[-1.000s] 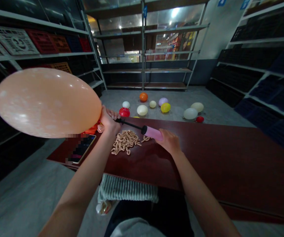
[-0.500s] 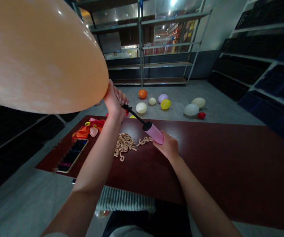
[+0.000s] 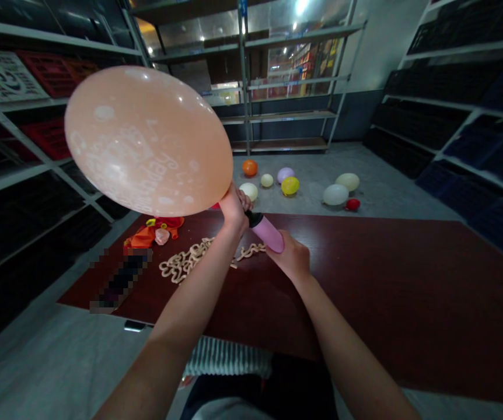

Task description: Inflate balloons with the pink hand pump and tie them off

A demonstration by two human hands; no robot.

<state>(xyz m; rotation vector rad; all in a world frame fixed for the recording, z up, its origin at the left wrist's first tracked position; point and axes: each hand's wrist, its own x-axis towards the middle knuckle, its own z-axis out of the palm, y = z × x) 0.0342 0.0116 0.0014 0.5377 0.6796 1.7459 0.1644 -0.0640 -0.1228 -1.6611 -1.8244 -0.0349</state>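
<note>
A large inflated peach balloon (image 3: 150,143) with pale printed lettering rises to the upper left. My left hand (image 3: 234,209) is closed around its neck, at the black end of a pink balloon pump (image 3: 268,234). The fingers hide where neck and pump meet. Around the pump's pink barrel, lower right, my right hand (image 3: 293,256) is wrapped. The black rod is mostly inside the barrel or behind the left hand. On the table beneath lie beige twisted balloons (image 3: 181,263), partly covered by my left forearm.
Uninflated orange and red balloons (image 3: 142,238) and a blurred phone (image 3: 122,282) lie on the dark red table (image 3: 387,291). Beyond it, several inflated balloons, one yellow (image 3: 290,186), rest on the floor. Metal shelving (image 3: 286,116) stands behind; crates (image 3: 9,76) fill shelves at left.
My left hand has moved right and down toward my right hand, bringing the balloon with it. The black rod, long and exposed before, has gone into the pink barrel.
</note>
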